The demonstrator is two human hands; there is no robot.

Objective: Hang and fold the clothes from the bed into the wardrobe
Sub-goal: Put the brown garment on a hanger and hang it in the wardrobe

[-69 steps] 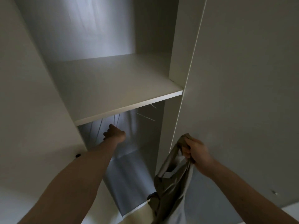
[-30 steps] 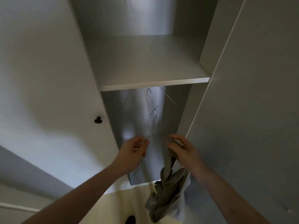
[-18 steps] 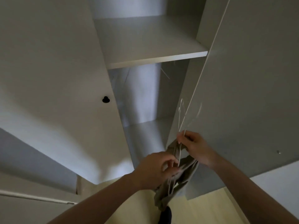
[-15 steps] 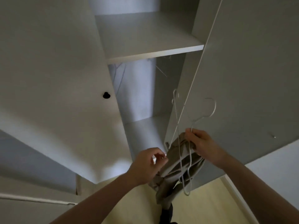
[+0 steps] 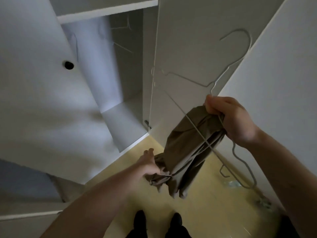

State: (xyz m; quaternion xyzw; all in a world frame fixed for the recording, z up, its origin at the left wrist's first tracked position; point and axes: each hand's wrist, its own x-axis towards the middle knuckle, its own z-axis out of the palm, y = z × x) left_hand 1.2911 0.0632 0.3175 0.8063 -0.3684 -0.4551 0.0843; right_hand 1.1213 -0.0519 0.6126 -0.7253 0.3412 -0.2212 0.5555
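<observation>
The right hand (image 5: 229, 117) grips the hanger (image 5: 193, 124) and pants (image 5: 187, 145), the left hand (image 5: 151, 166) holds the pants' end, so next they need pulling through.

The room is dim overall, with no lamp in view. A soft bright patch falls on the open wardrobe door (image 5: 51, 103) and the back panel (image 5: 101, 69); the recess to its right stays dark. The floor (image 5: 205, 212) is moderately lit. Wide-angle distortion bends straight edges near the frame borders. Slight motion blur softens the left hand (image 5: 151, 166).
</observation>
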